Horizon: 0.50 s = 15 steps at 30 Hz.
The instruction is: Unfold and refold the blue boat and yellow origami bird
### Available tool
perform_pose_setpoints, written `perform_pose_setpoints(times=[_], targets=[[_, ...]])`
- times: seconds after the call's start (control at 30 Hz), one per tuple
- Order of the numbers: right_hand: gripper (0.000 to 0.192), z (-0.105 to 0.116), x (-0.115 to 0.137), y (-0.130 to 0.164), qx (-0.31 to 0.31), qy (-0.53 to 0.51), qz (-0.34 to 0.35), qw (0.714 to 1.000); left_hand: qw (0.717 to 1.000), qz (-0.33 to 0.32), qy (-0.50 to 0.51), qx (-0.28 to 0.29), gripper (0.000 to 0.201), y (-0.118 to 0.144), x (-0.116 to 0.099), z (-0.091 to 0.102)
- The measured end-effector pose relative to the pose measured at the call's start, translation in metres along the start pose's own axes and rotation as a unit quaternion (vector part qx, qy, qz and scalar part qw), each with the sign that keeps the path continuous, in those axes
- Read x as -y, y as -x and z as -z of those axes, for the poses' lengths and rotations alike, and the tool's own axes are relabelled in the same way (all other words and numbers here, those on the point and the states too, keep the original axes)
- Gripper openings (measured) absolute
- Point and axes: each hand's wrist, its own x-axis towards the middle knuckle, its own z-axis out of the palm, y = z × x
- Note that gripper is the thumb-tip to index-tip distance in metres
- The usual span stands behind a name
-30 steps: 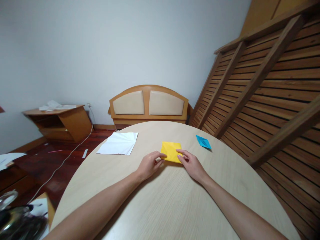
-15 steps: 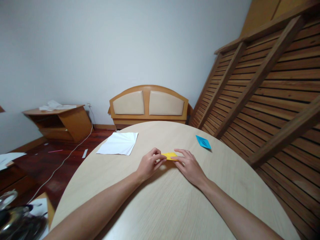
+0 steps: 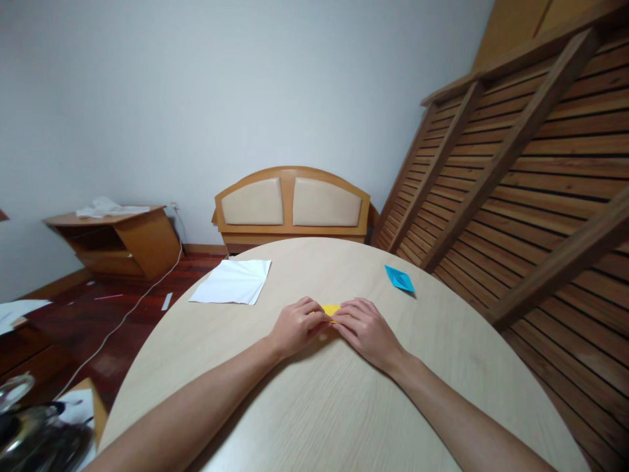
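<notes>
Yellow paper [image 3: 331, 309] is what I have in work, low over the middle of the round bench [image 3: 304, 265]. Through my head view, the biggest thing is the pale wall [image 3: 295, 85] behind everything. On my right a slatted wooden panel [image 3: 535, 170] stands tilted, its crossbeams running at a slant. The bench fills the lower middle, light wood-grained, with a headboard [image 3: 253, 202] of two cream pads beyond its far edge. A low wooden cabinet [image 3: 150, 246] is off to the left on the dark red floor [image 3: 132, 295], well apart from the bench. A creased white sheet [image 3: 233, 282] lies flat on the far left part of the bench. My left hand [image 3: 299, 326] has its fingers curled and pinching the left part of the Yellow paper; my right hand [image 3: 366, 330] grips the right part, fingers bent over it. Both sets of fingertips nearly meet, so only a small patch shows between them, and I can't tell whether it touches the bench. Smallest of the loose pieces in plain sight, a blue folded paper [image 3: 400, 280] lies beyond my right hand, near the bench's edge.
</notes>
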Motion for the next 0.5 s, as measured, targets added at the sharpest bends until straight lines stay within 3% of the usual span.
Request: perform_pose_setpoints(times=[0.27, 0.5], targets=[[0.022, 0.002, -0.017, 0.004, -0.022, -0.036, -0.036, 0.998, 0.996, 0.083, 0.02, 0.0, 0.015, 0.002, 0.008, -0.001], [0.034, 0.0, -0.023, 0.009, -0.071, -0.18, -0.18, 0.964, 0.983, 0.173, 0.054, 0.015, 0.016, 0.004, 0.01, 0.0]])
